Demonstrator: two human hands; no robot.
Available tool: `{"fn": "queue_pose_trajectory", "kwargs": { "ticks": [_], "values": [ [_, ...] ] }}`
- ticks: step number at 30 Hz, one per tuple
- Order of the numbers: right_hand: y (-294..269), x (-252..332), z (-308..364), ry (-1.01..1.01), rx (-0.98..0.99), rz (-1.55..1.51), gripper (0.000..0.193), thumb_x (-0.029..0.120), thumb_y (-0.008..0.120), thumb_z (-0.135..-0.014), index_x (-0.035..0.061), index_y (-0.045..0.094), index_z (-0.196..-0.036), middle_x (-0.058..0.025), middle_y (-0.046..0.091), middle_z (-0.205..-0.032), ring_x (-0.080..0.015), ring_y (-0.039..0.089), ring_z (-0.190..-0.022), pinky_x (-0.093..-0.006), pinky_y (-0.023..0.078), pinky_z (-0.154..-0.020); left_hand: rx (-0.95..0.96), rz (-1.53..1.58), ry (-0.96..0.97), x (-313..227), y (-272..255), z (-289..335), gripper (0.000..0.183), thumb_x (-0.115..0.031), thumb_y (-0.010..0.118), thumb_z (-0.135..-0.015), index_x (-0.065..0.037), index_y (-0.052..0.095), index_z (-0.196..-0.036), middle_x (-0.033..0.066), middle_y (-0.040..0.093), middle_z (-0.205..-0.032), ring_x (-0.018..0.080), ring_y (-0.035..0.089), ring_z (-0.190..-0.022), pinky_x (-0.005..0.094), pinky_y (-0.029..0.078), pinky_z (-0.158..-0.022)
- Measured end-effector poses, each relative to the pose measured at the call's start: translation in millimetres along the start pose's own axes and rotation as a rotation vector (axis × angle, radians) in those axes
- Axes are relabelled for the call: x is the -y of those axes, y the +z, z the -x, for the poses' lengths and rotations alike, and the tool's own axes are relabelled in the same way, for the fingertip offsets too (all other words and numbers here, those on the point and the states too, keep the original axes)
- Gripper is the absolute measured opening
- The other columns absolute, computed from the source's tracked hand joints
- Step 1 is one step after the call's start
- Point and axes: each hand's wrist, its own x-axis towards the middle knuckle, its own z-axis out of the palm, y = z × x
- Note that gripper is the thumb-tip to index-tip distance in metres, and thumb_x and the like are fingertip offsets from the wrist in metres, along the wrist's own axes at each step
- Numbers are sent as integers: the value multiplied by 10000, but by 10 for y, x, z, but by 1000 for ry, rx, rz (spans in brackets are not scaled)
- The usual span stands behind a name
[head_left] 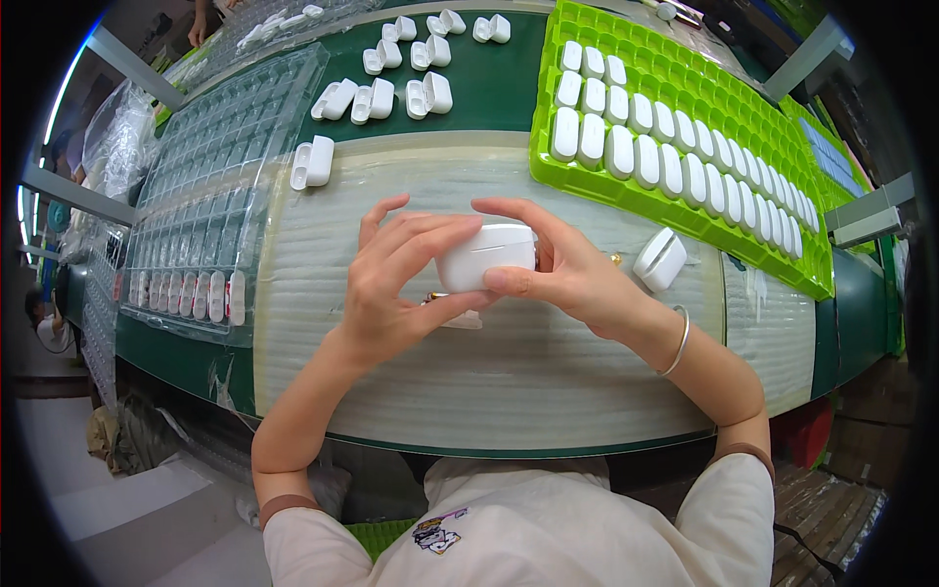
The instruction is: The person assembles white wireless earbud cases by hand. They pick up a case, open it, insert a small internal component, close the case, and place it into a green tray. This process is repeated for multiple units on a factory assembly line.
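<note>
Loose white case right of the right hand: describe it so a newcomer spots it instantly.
Find the bright green tray. Between its near edge and the right hand, a white case lies on the pale mat. Unlike the tray's ranked cases, it lies alone, slanted, a dark line across it.

Cream, that was the colour below the near edge of the desk [489, 453]: a short-sleeved T-shirt [587, 509], and what a splash on its chest, a small cartoon motif [436, 534] outlined in black, with touches of white, orange and purple! Down both sleeves went the eye, left and right alike, to brown bands [749, 453] round the hems; then came bare forearms, slim-fingered left hand [391, 259], slim-fingered right hand [577, 269], and, gleaming at the right wrist, one thin, rounded, silver-coloured bangle [687, 331]!
</note>
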Motion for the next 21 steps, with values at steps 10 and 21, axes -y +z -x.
{"fn": "queue_pose_trajectory", "kwargs": {
  "ticks": [10,21],
  "values": [
    [-84,-38,-41,-97,248,-147,674,334,466,-922,5,107,-1389,-221,531,-1152,-253,592,-992,-353,432,-909,-75,201,-219,-6,-12,31,368,-201,736,-702,-26,639,-1010,70,664,-923,190,618,-851,362,434,-871],
    [-214,-122,-142,274,267,-373,580,416,393,-936,65,232,-1369,-204,589,-1049,-221,617,-856,-306,484,-775,18,597,-756,-77,-84,20,290,-251,631,-809,14,666,-923,83,655,-792,125,589,-699,262,477,-676]
  ]
}}
